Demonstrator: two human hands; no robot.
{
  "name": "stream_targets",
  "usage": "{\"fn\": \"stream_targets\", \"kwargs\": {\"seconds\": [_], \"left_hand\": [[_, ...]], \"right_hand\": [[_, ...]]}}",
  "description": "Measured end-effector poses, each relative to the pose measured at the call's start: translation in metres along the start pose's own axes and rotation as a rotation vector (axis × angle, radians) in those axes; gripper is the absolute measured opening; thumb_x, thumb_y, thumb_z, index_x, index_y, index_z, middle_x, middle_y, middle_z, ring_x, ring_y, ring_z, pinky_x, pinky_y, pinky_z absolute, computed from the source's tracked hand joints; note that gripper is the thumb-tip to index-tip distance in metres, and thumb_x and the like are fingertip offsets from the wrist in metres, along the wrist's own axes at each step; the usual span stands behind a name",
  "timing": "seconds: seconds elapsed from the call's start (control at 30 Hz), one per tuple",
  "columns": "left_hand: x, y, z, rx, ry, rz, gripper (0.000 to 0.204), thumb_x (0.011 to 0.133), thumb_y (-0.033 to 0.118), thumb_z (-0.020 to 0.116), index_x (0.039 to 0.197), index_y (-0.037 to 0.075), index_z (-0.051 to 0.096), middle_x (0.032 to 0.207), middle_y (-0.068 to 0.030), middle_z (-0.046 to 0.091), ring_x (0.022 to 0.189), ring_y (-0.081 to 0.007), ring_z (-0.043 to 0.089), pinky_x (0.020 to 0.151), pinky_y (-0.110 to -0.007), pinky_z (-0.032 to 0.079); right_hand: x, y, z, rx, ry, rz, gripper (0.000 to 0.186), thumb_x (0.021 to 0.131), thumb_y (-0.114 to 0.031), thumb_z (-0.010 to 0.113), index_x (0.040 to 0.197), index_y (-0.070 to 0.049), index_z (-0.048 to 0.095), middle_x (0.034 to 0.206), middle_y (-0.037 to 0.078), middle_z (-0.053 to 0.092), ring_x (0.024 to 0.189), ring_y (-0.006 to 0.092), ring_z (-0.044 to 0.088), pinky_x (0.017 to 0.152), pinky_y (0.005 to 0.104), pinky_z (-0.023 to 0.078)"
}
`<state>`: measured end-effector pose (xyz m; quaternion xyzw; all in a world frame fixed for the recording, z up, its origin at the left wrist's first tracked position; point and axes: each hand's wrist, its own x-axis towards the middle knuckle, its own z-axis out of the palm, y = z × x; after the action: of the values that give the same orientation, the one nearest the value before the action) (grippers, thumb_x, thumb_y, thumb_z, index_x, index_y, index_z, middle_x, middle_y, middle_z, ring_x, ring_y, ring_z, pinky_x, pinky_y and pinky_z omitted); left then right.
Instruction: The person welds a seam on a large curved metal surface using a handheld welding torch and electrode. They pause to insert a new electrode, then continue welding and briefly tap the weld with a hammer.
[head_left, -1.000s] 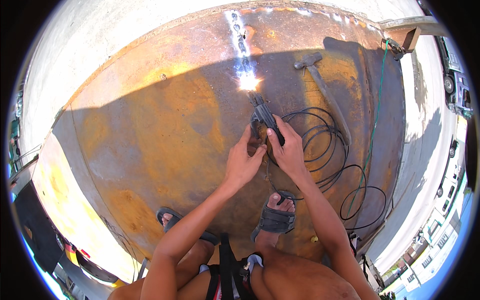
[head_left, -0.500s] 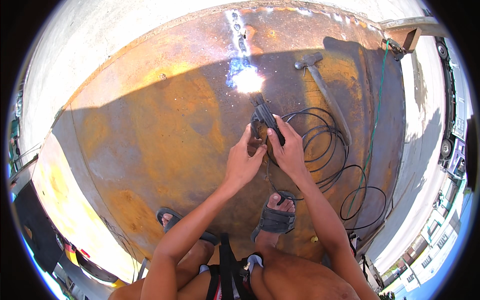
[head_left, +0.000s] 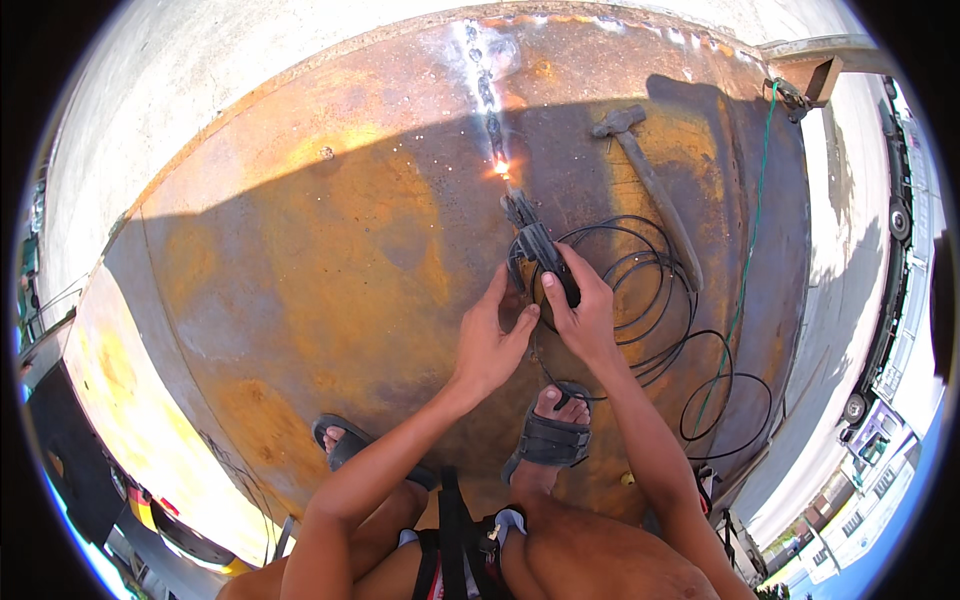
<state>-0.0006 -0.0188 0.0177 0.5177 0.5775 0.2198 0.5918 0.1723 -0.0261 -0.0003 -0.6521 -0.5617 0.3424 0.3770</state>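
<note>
My right hand point(head_left: 585, 315) grips a black welding torch point(head_left: 532, 240), whose tip meets a small orange glow at the lower end of a dark, lumpy weld line point(head_left: 484, 90). My left hand point(head_left: 490, 340) is curled at the torch's lower left side, by its hanging cable; what its fingertips hold is partly hidden. The torch and both hands are over a rusty orange-brown steel surface point(head_left: 310, 280). Loops of black cable point(head_left: 728, 371) lie to the right and under my hands. A hammer point(head_left: 650, 175) lies beside the loops, its head toward the top.
My sandalled feet point(head_left: 550, 445) stand on the curved steel. A green cord point(head_left: 762, 170) runs down the right side, near a rusty bracket point(head_left: 820, 78). Pale ground lies past the steel's edge, with vehicles point(head_left: 898, 220) at the far right and a shadow across the surface.
The bright arc and bluish smoke at the weld have shrunk to a small glow. Both hands and the torch have moved slightly back toward me.
</note>
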Motion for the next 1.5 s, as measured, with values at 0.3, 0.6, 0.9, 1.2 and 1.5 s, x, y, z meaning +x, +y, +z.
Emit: {"fn": "stream_targets", "kwargs": {"seconds": [0.3, 0.6, 0.9, 1.2, 1.5], "left_hand": [[-0.018, -0.014, 0.010, -0.178, -0.017, -0.116, 0.061, 0.110, 0.023, 0.070, 0.154, -0.012, 0.046, 0.125, -0.0178, 0.076, 0.117, -0.0209, 0.072, 0.101, -0.036, 0.056], [-0.022, -0.010, 0.010, -0.243, 0.016, -0.104, 0.054, 0.112, 0.027, 0.069, 0.148, -0.008, 0.049, 0.123, -0.0141, 0.074, 0.115, -0.0188, 0.071, 0.100, -0.035, 0.055], [-0.026, -0.004, 0.026, -0.303, 0.039, 0.025, 0.071, 0.106, 0.034, 0.077, 0.153, -0.007, 0.042, 0.134, -0.0193, 0.069, 0.112, -0.0231, 0.070, 0.097, -0.039, 0.057], [-0.013, 0.021, 0.042, -0.221, 0.090, -0.009, 0.073, 0.103, 0.032, 0.083, 0.152, -0.006, 0.043, 0.128, -0.0152, 0.067, 0.113, -0.0154, 0.066, 0.090, -0.034, 0.057], [-0.015, 0.064, -0.106, 0.625, -0.721, 0.245, 0.083, 0.101, 0.058, 0.069, 0.155, -0.001, 0.051, 0.134, -0.0271, 0.072, 0.123, -0.0484, 0.069, 0.107, -0.058, 0.053]], "right_hand": [[-0.030, -0.005, -0.009, -0.005, -0.088, 0.007, 0.043, 0.104, -0.016, 0.073, 0.142, 0.001, 0.062, 0.112, 0.024, 0.071, 0.099, 0.0450, 0.072, 0.085, 0.0470, 0.057], [-0.042, -0.016, -0.003, 0.015, -0.065, 0.010, 0.048, 0.104, -0.011, 0.071, 0.148, 0.000, 0.056, 0.115, 0.023, 0.069, 0.100, 0.0455, 0.071, 0.084, 0.0470, 0.056], [-0.056, -0.022, -0.006, 0.073, -0.003, -0.002, 0.058, 0.092, 0.004, 0.072, 0.148, -0.003, 0.054, 0.122, 0.024, 0.066, 0.105, 0.0495, 0.069, 0.087, 0.0495, 0.056], [-0.047, -0.031, -0.018, 0.112, 0.049, -0.014, 0.061, 0.092, 0.006, 0.069, 0.149, -0.004, 0.051, 0.125, 0.025, 0.065, 0.111, 0.0502, 0.068, 0.090, 0.0502, 0.056], [-0.016, -0.043, -0.048, 0.012, -0.145, 0.020, 0.049, 0.106, -0.016, 0.069, 0.151, -0.001, 0.056, 0.130, 0.026, 0.069, 0.118, 0.0481, 0.068, 0.098, 0.0501, 0.055]]}}
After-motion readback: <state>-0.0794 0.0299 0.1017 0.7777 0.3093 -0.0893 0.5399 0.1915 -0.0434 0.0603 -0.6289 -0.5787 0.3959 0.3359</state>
